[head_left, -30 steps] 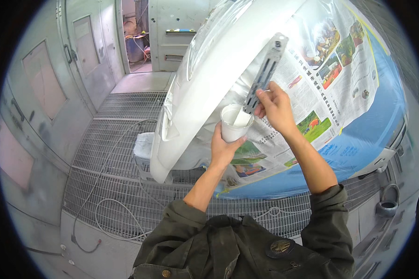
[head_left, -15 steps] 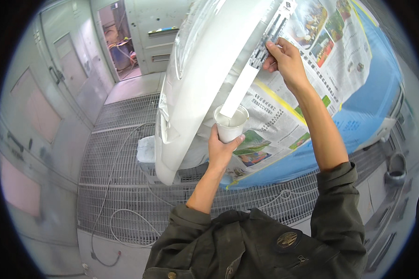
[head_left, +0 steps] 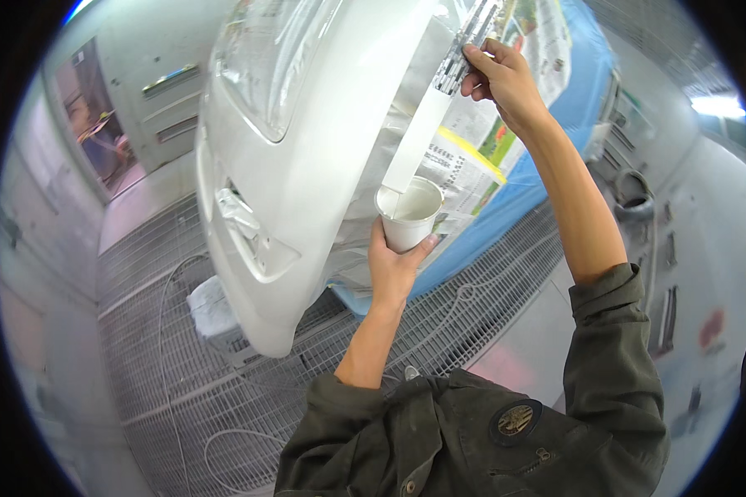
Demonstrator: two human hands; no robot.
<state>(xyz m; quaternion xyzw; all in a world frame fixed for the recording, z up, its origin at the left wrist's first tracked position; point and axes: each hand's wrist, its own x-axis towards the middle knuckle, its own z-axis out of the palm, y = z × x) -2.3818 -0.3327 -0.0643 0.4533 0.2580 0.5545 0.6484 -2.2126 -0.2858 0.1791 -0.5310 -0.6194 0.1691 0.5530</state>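
My left hand (head_left: 395,265) is wrapped round a white plastic cup (head_left: 412,228) from below and holds it up in front of me. Pale paint coats the inside of the cup. Between thumb and fingers my right hand (head_left: 506,79) pinches the upper part of a flat mixing stick (head_left: 419,137), black-and-white patterned at the top and coated white lower down. The stick slants down to the left, its lower end at the cup's left rim with paint trailing from it. Right behind both stands a white car bumper (head_left: 307,207).
Newspaper (head_left: 472,157) and blue masking film (head_left: 472,240) cover the car beside the bumper. A white-wrapped block (head_left: 215,306) stands under the bumper on the metal floor grating (head_left: 157,356). A pale hose (head_left: 164,331) lies across the grating. An open doorway (head_left: 95,124) is at the far left.
My view has turned and come nearer the bumper, which shows larger and more to the left. The stick's lower end has shifted toward the cup's left rim. Both hands keep their holds.
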